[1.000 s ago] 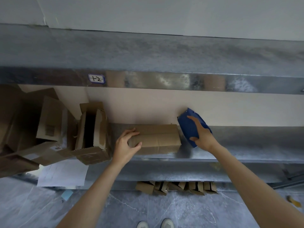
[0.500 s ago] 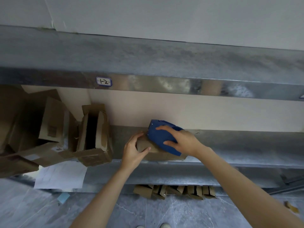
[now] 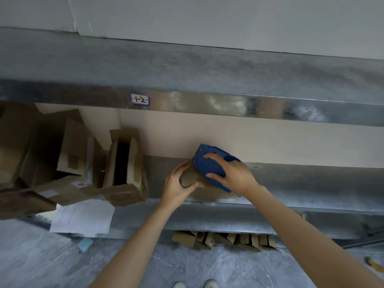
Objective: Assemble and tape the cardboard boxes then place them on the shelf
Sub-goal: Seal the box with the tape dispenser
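Head view showed the small cardboard box (image 3: 207, 194) lying on the metal shelf (image 3: 311, 183) near its front edge, with the left hand (image 3: 178, 183) curled round its left end, probably to stop it sliding. The right hand (image 3: 234, 175) gripped the blue tape dispenser (image 3: 207, 163), fingers wrapped over its top, and held it down on the box's upper face, seemingly to lay tape along the seam.

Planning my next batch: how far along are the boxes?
Done: one box folded shut on the shelf. In hand: the left hand grips its end while the right hand presses the tape dispenser onto it. Left: closing the open box nearby and the cartons on the floor.
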Action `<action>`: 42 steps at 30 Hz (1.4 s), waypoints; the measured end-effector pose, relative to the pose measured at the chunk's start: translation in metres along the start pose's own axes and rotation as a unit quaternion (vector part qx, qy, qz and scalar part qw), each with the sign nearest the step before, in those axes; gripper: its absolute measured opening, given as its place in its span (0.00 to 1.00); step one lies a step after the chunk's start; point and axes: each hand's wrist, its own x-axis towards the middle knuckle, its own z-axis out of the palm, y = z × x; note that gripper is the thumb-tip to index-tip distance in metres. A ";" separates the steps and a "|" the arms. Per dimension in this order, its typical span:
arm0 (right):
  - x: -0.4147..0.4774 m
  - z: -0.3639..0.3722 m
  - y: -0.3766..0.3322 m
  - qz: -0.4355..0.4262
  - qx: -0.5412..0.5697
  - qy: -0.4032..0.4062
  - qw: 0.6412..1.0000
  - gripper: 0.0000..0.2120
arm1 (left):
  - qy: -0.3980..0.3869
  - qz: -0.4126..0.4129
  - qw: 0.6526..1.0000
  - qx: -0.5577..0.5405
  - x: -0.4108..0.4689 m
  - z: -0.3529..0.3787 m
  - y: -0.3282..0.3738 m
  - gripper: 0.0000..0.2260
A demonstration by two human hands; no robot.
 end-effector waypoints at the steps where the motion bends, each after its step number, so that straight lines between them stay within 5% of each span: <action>1: 0.001 0.000 0.000 0.003 -0.005 0.004 1.000 0.26 | -0.004 -0.001 1.000 0.001 0.001 0.000 0.000 0.28; 16: -0.017 -0.061 -0.012 -0.098 0.047 0.063 0.992 0.27 | -0.087 -0.007 0.996 -0.006 0.048 -0.060 0.036 0.15; 26: -0.031 -0.071 -0.018 -0.133 0.042 0.044 0.989 0.25 | -0.230 -0.033 0.968 -0.101 0.046 -0.058 0.060 0.16; 42: -0.037 -0.082 -0.028 -0.147 0.040 0.021 0.988 0.24 | -0.221 -0.049 0.968 -0.113 0.047 -0.046 0.067 0.09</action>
